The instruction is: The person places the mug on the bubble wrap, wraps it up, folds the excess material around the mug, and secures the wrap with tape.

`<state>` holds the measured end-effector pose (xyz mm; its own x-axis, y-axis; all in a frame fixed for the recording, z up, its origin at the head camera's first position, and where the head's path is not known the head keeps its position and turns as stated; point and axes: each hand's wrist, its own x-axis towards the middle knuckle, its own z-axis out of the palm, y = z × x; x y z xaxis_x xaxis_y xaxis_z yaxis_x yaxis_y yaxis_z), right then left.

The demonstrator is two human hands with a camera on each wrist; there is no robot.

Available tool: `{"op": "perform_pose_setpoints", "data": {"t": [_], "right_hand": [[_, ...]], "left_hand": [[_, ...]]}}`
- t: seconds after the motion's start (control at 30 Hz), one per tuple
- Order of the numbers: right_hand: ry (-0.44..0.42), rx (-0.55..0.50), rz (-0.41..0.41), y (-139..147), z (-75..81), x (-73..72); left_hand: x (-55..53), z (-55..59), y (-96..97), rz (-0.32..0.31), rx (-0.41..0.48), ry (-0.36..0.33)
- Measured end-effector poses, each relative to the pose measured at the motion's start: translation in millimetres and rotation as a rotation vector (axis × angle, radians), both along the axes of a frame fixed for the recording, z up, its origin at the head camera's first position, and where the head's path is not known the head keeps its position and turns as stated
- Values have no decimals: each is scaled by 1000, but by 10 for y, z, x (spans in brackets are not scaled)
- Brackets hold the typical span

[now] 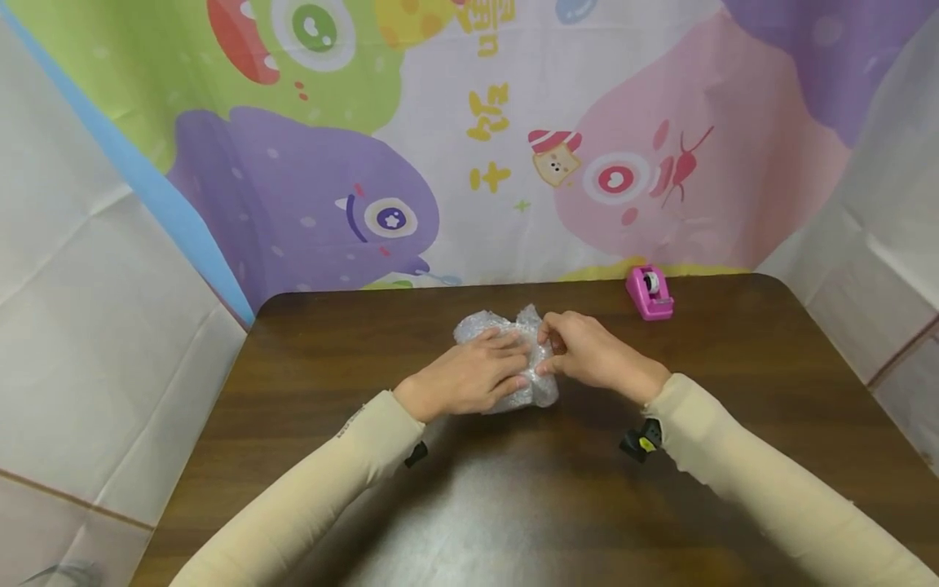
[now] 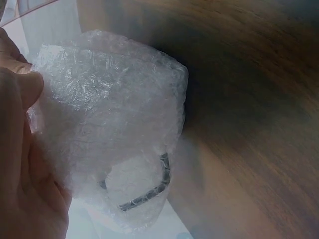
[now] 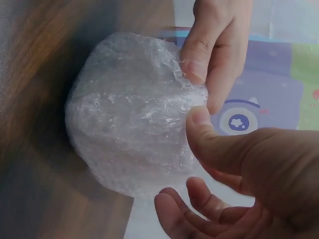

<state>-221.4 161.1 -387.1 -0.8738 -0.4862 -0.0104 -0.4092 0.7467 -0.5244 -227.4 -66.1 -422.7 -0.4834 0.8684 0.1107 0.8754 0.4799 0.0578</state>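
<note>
Left hand (image 1: 469, 375) lies over clear bubble-wrap bundle (image 1: 542, 385), thumb and fingers gripping it; bundle, black curved strip (image 2: 148, 193) showing through, sits mid brown wooden table (image 1: 484, 505). Right hand (image 1: 592, 350) pinches bundle's right edge. Farther right, near back edge: pink tape dispenser (image 1: 651, 300).

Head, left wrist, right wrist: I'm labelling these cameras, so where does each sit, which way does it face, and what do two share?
Head: on the person's head, facing forward and down at the table; both sleeves, left hand and right hand show.
Left wrist: on that wrist, facing the bubble wrap; a hand fills the left edge.
Right wrist: on that wrist, facing the bubble wrap; right hand at lower right, left hand above.
Shared: head and right wrist both show the purple monster.
</note>
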Motion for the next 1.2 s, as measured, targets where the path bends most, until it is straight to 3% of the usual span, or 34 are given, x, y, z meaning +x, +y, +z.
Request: {"op": "perform_pose_setpoints", "data": {"t": [0.2,0.4,0.7,0.87,1.2], "right_hand": [[55,17,65,11,11,-17],[181,-13,130,46,-67,-10],[373,-21,204,69,-172,-32],[376,-11,232,81,-149,-57],[385,-14,266,62,-131,-43]], "left_hand": [[-9,29,-3,-13,-22,33],[12,70,-2,2,21,45],[96,113,-53,-12,163,236],[106,92,-102,-17,201,290],[101,36,-170,-34,253,282]]}}
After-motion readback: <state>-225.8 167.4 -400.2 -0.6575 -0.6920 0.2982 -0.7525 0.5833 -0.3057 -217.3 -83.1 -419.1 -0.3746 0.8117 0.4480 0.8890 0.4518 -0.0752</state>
